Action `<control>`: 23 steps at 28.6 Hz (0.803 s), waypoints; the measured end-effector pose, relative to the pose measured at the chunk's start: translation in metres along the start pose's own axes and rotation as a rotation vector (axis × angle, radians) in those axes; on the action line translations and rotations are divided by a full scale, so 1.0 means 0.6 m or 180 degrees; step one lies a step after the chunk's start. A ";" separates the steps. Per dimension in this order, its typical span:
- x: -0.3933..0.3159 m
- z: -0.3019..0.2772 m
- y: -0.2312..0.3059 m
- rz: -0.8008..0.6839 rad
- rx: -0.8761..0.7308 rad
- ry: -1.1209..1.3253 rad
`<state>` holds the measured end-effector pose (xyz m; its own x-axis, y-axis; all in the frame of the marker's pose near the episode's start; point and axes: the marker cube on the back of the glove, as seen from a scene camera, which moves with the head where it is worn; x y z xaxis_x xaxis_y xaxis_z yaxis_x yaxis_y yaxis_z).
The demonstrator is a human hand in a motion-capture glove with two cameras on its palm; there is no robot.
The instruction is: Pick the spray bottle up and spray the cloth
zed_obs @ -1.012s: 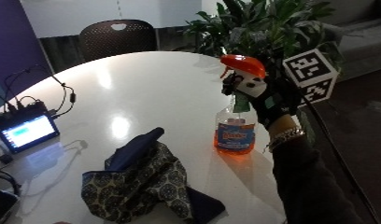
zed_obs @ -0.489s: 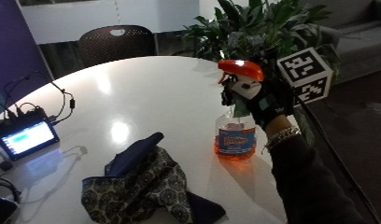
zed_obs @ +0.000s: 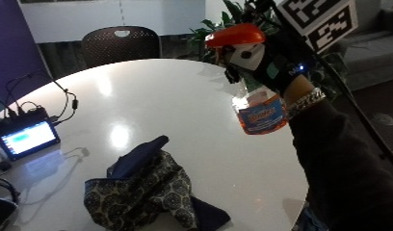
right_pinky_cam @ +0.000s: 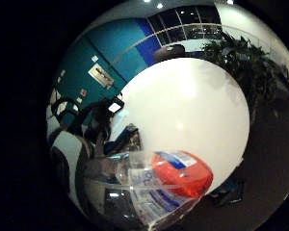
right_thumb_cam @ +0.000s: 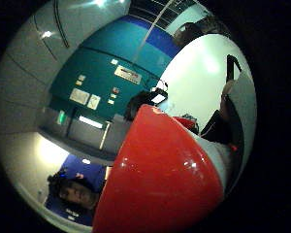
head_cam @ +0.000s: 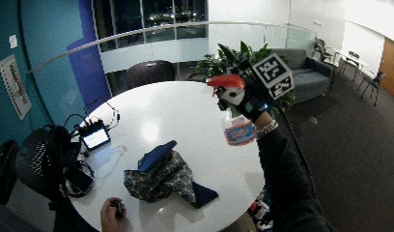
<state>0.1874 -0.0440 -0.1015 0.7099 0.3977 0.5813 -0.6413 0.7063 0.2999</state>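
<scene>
The gloved right hand (zed_obs: 277,67) grips the neck of the spray bottle (zed_obs: 255,98), fingers curled round it below the orange trigger head (zed_obs: 235,35). The bottle hangs in the air above the round white table (zed_obs: 184,96), near its far right edge. The patterned cloth (zed_obs: 145,190) lies crumpled by the near edge, well apart from the bottle.

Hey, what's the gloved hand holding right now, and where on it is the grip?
The right hand holds the spray bottle by its neck, just under the orange trigger head, lifted clear of the table.
</scene>
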 end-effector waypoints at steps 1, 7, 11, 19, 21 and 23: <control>-0.012 -0.005 -0.002 -0.0025 -0.0013 0.0099; -0.081 -0.017 -0.009 -0.0178 -0.0255 0.0500; -0.127 0.008 0.004 -0.0322 -0.0665 0.0740; -0.168 0.108 0.066 -0.0625 -0.1649 0.1933; -0.160 0.138 0.088 -0.0671 -0.1957 0.2353; -0.153 0.160 0.105 -0.0706 -0.2150 0.2649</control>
<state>0.0536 -0.0921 -0.0635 0.9274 0.3139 -0.2035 -0.3633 0.8855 -0.2895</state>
